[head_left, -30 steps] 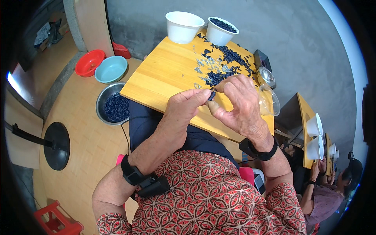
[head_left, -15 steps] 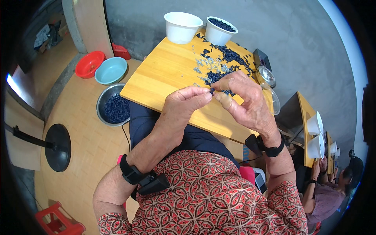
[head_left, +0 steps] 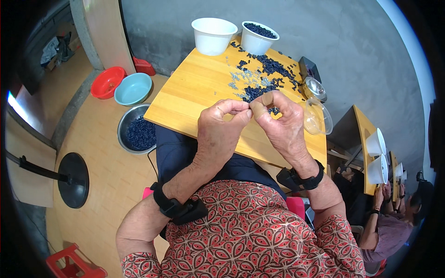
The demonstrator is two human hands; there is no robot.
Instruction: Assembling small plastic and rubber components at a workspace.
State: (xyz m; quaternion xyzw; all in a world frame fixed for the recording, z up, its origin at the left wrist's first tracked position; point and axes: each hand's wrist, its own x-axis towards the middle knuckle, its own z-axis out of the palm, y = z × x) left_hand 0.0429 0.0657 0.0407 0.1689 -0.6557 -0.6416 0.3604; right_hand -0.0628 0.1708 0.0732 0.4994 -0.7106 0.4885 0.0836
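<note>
Above the near part of the wooden table, my left hand and my right hand meet fingertip to fingertip. Thumb and forefinger of each are pinched together. Whatever sits between them is hidden by the fingers; a speck of dark shows at the meeting point. Tan tape wraps fingers of my right hand. Just beyond lie a pile of small dark blue pieces and a scatter of small silvery metal pieces. More dark pieces spread toward the far right of the tabletop.
At the table's far edge stand a white tub and another white tub filled with dark pieces. Clear plastic lids rest at the right edge. A metal basin of dark pieces stands on the floor, left. Another person works far right.
My hands have drawn closer together, and the right one has turned and shifted slightly left. The dark piece that showed between the fingertips is now mostly covered.
</note>
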